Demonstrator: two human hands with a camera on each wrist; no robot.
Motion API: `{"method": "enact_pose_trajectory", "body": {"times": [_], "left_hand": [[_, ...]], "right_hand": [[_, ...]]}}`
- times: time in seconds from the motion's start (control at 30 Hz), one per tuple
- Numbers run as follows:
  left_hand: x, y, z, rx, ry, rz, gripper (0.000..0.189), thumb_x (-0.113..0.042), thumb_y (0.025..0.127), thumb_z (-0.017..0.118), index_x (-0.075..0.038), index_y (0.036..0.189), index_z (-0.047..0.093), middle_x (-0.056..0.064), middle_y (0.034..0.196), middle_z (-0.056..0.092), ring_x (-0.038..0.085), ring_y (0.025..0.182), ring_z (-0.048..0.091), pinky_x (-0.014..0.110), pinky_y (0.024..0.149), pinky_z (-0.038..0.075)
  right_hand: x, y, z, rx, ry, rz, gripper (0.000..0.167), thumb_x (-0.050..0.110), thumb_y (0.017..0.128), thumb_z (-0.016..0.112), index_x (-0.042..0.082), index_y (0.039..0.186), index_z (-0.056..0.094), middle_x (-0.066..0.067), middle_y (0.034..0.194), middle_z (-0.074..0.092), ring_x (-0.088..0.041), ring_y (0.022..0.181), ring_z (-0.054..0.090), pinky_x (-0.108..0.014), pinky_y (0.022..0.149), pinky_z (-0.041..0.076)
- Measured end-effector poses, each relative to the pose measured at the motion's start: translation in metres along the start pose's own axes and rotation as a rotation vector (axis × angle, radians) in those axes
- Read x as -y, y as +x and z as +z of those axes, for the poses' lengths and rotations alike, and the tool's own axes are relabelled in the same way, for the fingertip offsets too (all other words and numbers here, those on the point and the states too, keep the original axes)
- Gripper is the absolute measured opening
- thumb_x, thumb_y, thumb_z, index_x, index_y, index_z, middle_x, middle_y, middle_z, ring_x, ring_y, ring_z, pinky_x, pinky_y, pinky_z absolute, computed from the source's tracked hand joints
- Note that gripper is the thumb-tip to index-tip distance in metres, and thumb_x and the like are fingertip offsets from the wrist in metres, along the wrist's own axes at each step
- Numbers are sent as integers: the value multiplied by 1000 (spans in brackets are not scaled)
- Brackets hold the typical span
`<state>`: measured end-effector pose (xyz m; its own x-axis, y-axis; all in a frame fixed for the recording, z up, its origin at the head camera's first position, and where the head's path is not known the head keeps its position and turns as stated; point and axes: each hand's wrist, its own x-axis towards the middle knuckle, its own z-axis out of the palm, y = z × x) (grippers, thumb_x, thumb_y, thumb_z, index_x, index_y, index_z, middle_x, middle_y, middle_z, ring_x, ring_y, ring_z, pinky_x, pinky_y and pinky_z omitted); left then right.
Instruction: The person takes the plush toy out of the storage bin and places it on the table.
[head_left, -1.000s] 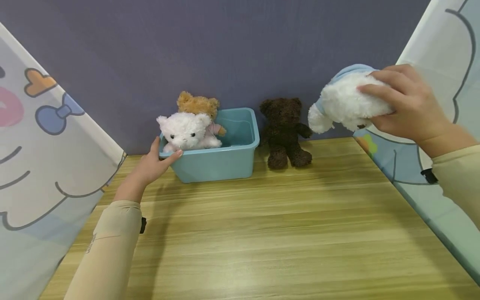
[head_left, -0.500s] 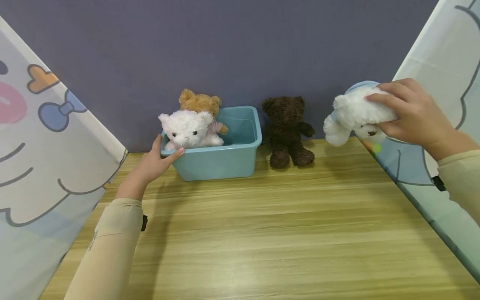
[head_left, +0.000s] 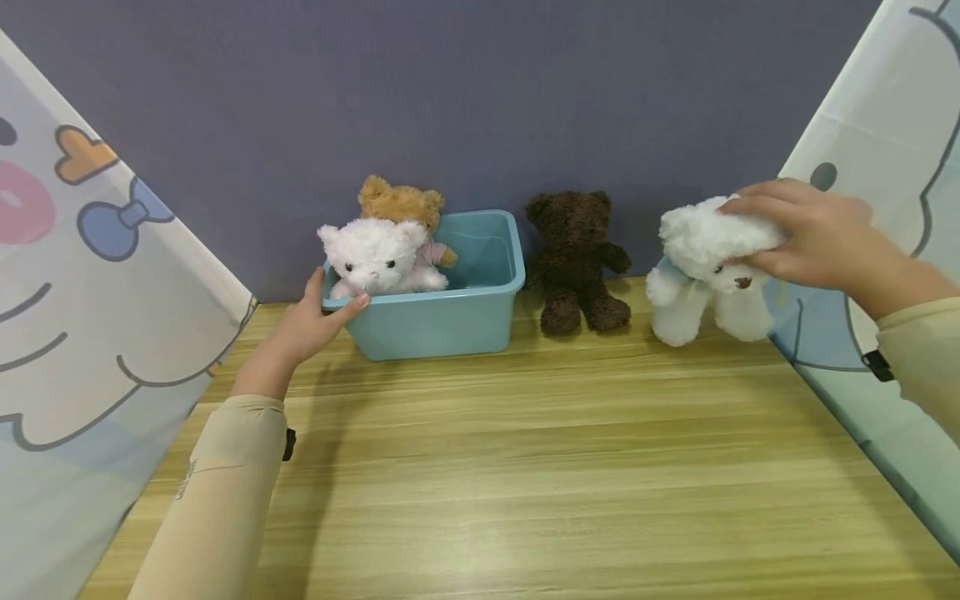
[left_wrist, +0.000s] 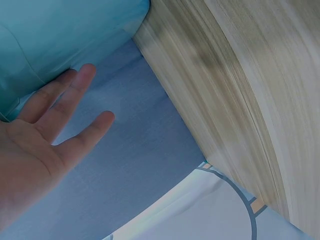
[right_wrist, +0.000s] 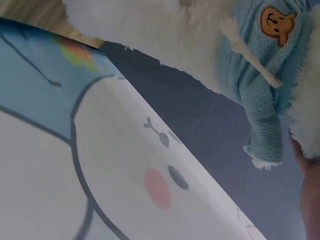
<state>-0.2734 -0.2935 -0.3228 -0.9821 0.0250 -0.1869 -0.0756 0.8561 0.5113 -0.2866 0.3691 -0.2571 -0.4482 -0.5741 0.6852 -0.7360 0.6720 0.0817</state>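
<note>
At the far left stands a printed panel, outside my working area. My left grip rests at the left end of the blue bin, thumb along the front rim; the left wrist view shows the fingers apart and extended, not clamped. In the bin's left part sits a white cat plush, facing me, with a tan bear close behind it. The bin's right part shows bare floor and wall.

Right of the bin, near it, a brown bear is upright on the worktop, close to the dark backing.

Farthest right, the white plush toy is upright, head tilted forward, well apart from the bin. My right grip is clamped on its head. The right wrist view shows its blue jacket with a bear patch. Its feet are at the worktop; whether they bear weight I cannot determine.

Finding: the step in hand appears to be standing this toy at the right end. In my judgement, the next move calls for feet firmly seated and the head steadied before release, since a soft body could slump.
</note>
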Motion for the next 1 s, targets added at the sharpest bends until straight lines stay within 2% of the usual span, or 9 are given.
{"method": "enact_pose_trajectory", "body": {"times": [0.2,0.37,0.43,0.5,0.6,0.67,0.77,0.87,1.0], "left_hand": [[0,0,1,1,-6,-6,125,-95,89,37,-25,161,-38,34,175,-3,65,158,9,81,121,24],[-1,-1,0,-6,-12,-1,125,-95,90,37,-25,162,-38,34,175,-3,64,158,10,80,121,24],[-1,-1,-1,-6,-10,2,125,-94,90,37,-23,162,-37,34,175,-2,64,158,11,80,121,24],[-1,-1,-2,-5,-10,3,125,-94,91,37,-23,162,-38,34,175,-3,64,158,11,80,121,24],[-1,-1,-2,-6,-14,3,125,-94,91,38,-24,162,-38,33,176,-3,63,158,11,80,122,24],[0,0,-2,-9,-13,2,124,-94,91,38,-25,161,-38,33,176,-2,63,158,12,80,122,24],[1,0,-1,-14,-10,0,124,-94,91,37,-25,162,-37,34,175,0,64,157,14,80,121,26],[1,0,-1,-14,-8,-3,124,-94,91,37,-26,162,-38,35,175,1,64,157,15,79,121,26],[0,0,0,-11,-3,-7,123,-94,90,37,-27,161,-38,34,175,0,64,158,13,80,121,26]], "right_hand": [[-10,-3,19,-48,151,-48,92,80,93,58,-8,113,74,-27,108,68,21,124,40,0,105,28],[-17,-9,26,-11,156,7,89,78,93,58,-6,118,71,-26,112,66,20,126,38,0,107,26],[-18,-12,28,14,141,55,65,54,95,78,-5,121,71,-26,116,66,6,123,48,-1,107,25],[-20,-15,31,23,135,104,51,22,84,91,-3,123,71,-27,118,67,7,122,48,-1,106,25],[-21,-17,36,41,121,178,73,-14,55,91,-1,124,71,-26,120,68,12,119,46,-2,103,25],[-22,-18,41,48,129,213,74,-15,55,92,-1,125,70,-26,120,68,23,119,34,-2,100,26],[-23,-18,46,84,127,283,72,-13,62,94,0,128,70,-22,125,69,13,116,44,-2,96,27],[-26,-20,51,129,127,364,69,-8,69,93,2,133,68,-22,132,68,-13,118,56,-9,97,32],[-32,-22,58,193,141,460,65,-3,78,90,1,137,64,-27,138,63,-45,122,57,-45,109,45]]}}
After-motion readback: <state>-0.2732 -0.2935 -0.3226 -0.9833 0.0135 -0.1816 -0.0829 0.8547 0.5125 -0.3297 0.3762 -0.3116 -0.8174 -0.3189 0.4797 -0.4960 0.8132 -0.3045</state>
